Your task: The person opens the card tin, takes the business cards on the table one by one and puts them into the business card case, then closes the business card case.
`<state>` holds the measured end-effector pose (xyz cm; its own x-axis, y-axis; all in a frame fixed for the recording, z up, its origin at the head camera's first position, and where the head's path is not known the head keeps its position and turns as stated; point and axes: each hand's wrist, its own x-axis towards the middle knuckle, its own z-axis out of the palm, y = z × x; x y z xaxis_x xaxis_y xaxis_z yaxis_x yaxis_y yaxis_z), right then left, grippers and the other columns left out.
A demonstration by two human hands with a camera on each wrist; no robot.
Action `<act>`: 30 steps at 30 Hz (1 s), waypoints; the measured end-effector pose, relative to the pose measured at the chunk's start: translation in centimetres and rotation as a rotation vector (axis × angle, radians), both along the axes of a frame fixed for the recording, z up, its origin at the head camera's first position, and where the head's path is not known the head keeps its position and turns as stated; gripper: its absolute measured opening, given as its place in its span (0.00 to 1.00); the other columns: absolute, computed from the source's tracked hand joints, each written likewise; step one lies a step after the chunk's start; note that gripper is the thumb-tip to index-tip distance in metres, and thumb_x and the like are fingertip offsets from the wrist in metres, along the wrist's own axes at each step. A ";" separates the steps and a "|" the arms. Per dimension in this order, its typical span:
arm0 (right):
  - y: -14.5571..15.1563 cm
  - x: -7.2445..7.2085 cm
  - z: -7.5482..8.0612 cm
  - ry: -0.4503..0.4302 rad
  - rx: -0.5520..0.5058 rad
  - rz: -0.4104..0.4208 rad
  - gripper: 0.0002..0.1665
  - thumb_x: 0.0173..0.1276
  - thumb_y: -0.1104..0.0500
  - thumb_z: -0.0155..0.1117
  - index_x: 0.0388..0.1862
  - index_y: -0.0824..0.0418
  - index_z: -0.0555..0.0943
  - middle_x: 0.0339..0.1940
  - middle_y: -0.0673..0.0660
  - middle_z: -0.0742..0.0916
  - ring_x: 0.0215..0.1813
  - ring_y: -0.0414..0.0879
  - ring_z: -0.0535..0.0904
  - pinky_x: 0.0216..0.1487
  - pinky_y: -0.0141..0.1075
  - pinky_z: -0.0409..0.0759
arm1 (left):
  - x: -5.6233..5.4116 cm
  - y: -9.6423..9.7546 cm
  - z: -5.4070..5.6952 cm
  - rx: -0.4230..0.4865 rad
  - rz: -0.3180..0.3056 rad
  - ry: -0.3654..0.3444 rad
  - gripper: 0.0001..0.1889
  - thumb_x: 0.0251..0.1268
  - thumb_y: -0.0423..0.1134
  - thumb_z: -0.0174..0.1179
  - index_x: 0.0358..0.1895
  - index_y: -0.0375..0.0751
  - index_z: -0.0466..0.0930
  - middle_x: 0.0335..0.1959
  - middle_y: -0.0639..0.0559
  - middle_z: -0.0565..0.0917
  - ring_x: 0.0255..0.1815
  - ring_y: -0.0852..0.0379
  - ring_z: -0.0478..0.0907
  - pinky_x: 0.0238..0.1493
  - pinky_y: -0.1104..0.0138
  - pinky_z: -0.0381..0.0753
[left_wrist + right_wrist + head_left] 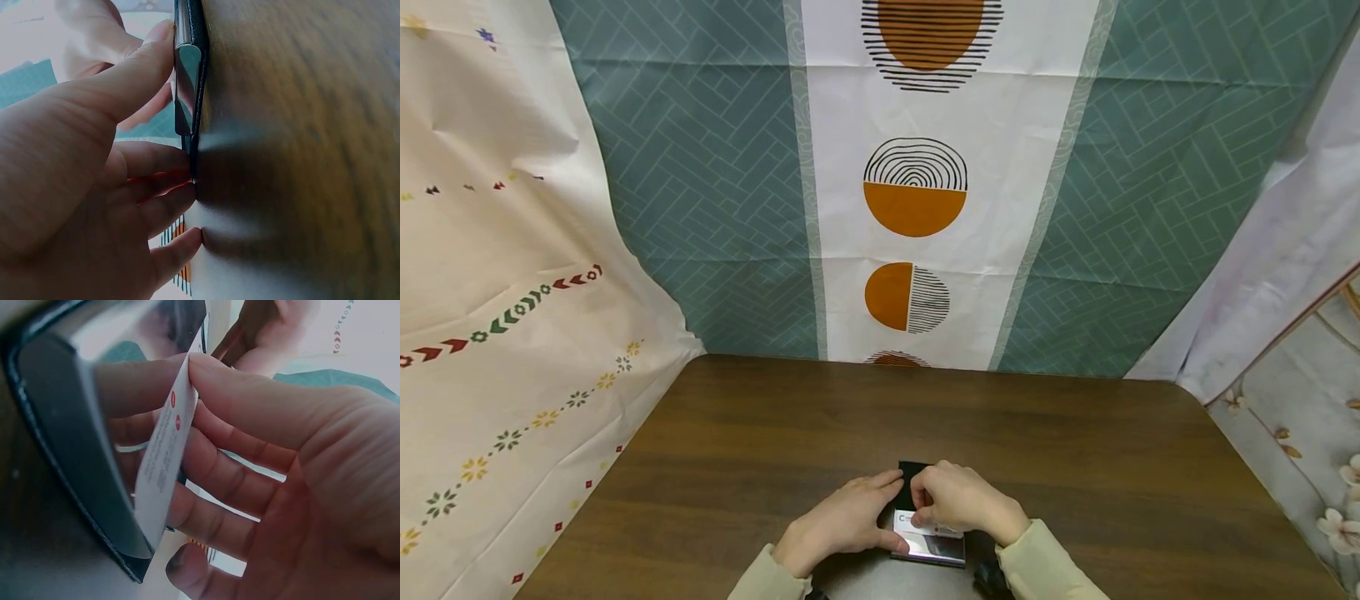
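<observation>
A slim card case [943, 547] with a mirror-like metal body lies on the table, its black flap [908, 473] folded back away from me. A white business card [904, 522] with small print projects at the metal body's far edge, and it appears tilted in the right wrist view. My right hand [962, 497] pinches this card near its edge, the other fingers curled. On the left, my left hand [844, 518] rests its thumb on the metal body, while its fairly straight fingers touch the flap and the table alongside.
The brown wooden table [760, 417] stretches out beyond the hands. A patterned cloth [917, 292] hangs at its far edge, with a cream cloth [512, 375] on the left. A pale grey surface [887, 579] lies close to me, below the case.
</observation>
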<state>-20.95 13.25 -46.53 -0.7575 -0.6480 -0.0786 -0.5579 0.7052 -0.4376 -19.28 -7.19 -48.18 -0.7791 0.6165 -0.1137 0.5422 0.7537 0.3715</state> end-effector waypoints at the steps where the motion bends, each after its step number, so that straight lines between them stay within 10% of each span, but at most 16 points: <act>1: 0.0 0.0 0.0 -0.003 0.000 -0.002 0.17 0.58 0.53 0.76 0.20 0.47 0.74 0.16 0.40 0.74 0.18 0.33 0.67 0.18 0.29 0.65 | 0.0 0.0 0.0 -0.001 0.000 -0.001 0.48 0.51 0.67 0.65 0.71 0.38 0.67 0.73 0.47 0.64 0.71 0.49 0.64 0.68 0.53 0.64; 30: 2.0 -0.8 0.3 -0.030 -0.057 -0.075 0.18 0.57 0.52 0.76 0.22 0.48 0.72 0.17 0.42 0.72 0.20 0.35 0.67 0.21 0.30 0.64 | 0.1 0.0 0.0 -0.015 -0.004 0.009 0.47 0.53 0.66 0.65 0.71 0.37 0.67 0.73 0.46 0.65 0.70 0.50 0.65 0.68 0.54 0.65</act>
